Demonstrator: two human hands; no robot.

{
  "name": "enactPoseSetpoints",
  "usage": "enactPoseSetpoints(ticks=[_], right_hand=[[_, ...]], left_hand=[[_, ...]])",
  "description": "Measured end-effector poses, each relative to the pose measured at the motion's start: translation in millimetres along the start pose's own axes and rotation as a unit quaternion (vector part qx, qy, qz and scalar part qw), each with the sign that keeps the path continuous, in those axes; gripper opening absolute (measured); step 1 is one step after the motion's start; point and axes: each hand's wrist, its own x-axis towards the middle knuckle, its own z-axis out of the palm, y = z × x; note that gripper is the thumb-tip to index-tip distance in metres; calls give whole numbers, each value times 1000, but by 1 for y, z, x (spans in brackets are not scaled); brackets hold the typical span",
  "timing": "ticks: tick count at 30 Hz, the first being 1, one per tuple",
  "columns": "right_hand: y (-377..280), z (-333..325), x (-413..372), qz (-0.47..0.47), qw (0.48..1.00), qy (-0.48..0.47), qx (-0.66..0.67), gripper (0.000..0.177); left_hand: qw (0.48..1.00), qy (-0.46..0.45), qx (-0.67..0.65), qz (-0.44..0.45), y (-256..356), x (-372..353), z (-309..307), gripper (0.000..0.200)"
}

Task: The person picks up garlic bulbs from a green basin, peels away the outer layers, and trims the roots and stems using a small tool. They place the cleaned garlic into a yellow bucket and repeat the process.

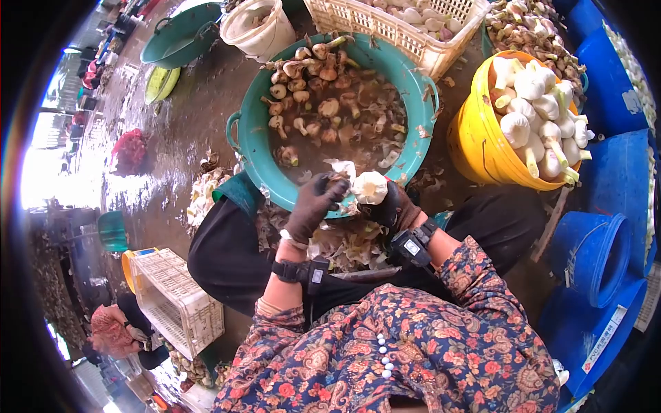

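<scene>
My right hand [397,208], in a dark glove, is closed round the side of a white garlic bulb [370,188] at the near rim of the green tub [249,162]. My gloved left hand [315,205] is beside the bulb with its fingers curled in a pinch. A loose flap of pale garlic skin [342,168] shows at those fingertips. In the tub, brown unpeeled garlic bulbs [329,107] lie in murky water with floating skins. Peeled-off skins [344,244] are heaped between my legs, below my hands.
A yellow bucket [475,141] piled with white garlic stands at the right, near blue barrels [591,251]. A cream crate [385,31] and a white bucket [258,34] are behind the tub. Another crate [175,296] and a person [117,330] are at the lower left.
</scene>
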Motion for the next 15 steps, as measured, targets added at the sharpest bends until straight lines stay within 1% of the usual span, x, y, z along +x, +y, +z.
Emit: enactPoseSetpoints(ticks=[1,2,3,4,5,6,7,8,9,10,11,12,13,14,15], right_hand=[[-3,0,-1,83,990,-5,111,31],[-4,-1,0,83,991,-6,109,31],[-5,-2,1,101,984,0,144,25],[-5,-2,2,119,977,8,180,19],[-1,-2,3,118,977,9,179,19],[7,-1,4,211,907,62,360,18],[18,1,4,292,792,110,524,23],[29,4,5,292,792,110,524,23],[42,8,6,287,851,148,415,29],[44,11,7,277,894,185,301,36],[46,9,-2,123,975,133,126,37],[29,7,-1,125,975,131,127,37],[3,2,4,218,929,118,275,27],[-11,0,8,304,852,101,414,20],[-8,4,13,340,762,141,533,38]], left_hand=[[1000,-6,-7,7,2,-4,11,36],[1000,-11,-13,14,2,-6,20,36],[997,-17,-66,44,-4,-5,26,29],[997,-18,-66,45,-10,-4,25,29],[997,-4,-78,10,-16,-3,23,28],[996,11,-90,-24,-19,-3,23,27],[993,5,-114,-4,-15,-7,27,22],[993,5,-114,-4,-11,-16,26,22],[993,-36,-114,-3,0,-27,24,19],[991,-77,-112,-3,10,-38,23,17],[989,-123,-79,-19,18,-49,25,17],[985,-164,-39,-32,23,-57,28,19],[977,-202,12,-65,24,-53,22,23],[964,-238,64,-98,23,-48,14,26],[968,-180,172,15,15,-43,9,30]])
